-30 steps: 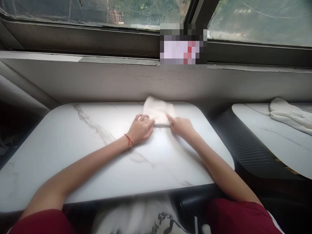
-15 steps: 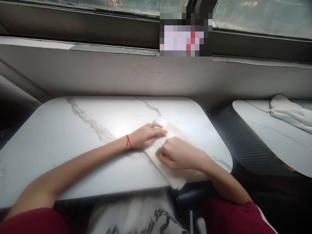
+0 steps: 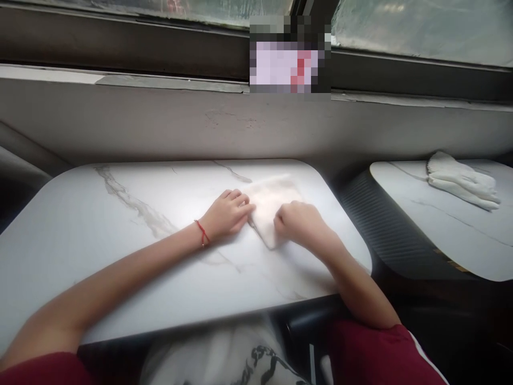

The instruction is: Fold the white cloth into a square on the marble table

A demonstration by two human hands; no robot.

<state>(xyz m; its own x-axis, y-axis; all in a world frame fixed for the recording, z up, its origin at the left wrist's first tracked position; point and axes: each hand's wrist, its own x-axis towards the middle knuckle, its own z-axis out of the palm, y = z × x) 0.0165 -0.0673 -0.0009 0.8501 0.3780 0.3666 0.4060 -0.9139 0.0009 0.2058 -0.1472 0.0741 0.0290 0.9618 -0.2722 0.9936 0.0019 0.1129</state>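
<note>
A white cloth [image 3: 266,208] lies on the marbled table right of the middle, its near part narrowing to a corner that points toward me. At its left edge, my left hand [image 3: 229,214], with a red string bracelet on the wrist, pinches the fabric between thumb and curled fingers. My right hand [image 3: 300,223] is closed in a fist over the right side of the cloth and grips it there; the held part is hidden under the fingers. Both hands are low over the white marbled tabletop [image 3: 120,267].
On a second marbled table [image 3: 444,224] at the right lies a crumpled white cloth [image 3: 460,179]. A dark ribbed seat or panel [image 3: 385,235] stands between the tables. Beyond are a wall [image 3: 160,123] and window frames, with a blurred pale patch below them.
The cloth's near end, which reached the table's front edge, is now farther back. My right hand has moved away from me, and my left fingers have curled onto the cloth's edge.
</note>
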